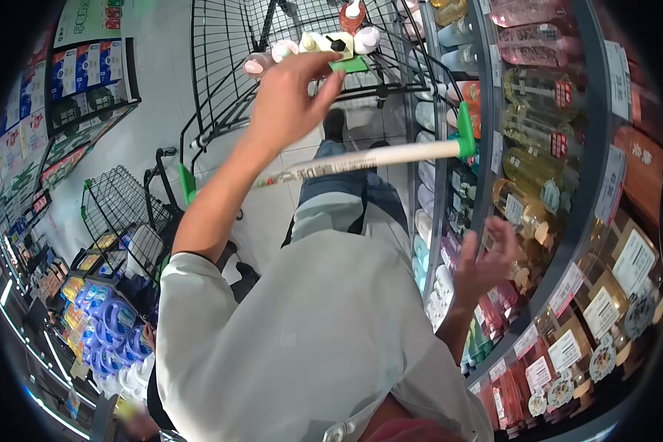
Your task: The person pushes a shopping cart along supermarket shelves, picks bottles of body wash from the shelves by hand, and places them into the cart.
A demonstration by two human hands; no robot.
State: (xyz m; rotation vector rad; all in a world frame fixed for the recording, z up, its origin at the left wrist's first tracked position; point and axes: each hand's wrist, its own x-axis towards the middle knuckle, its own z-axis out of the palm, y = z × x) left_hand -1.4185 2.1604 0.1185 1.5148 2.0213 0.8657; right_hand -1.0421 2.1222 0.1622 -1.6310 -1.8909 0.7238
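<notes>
Left hand at 11 o'clock, over the near end of the shopping cart; fingers curled, thumb apart from them, fingertips close by the black-topped bottle at 12. Contact: can't tell. Right hand at just past 3, blurred, loosely spread, nothing seen in it, near the shelf of bottles. Hands well apart; neither is on the cart handle. Bottle sits in the cart, with a white bottle just to its 2 o'clock and an orange pump bottle beyond, near 12. Step looks like handling among the cart bottles. To do it well: come straight down, take the body rather than the pump top, keep the wrist clear of the pink bottle at 11. Crowded row, so neighbours could tip; right hand would best steady the handle, clear of the shelf stock.
</notes>
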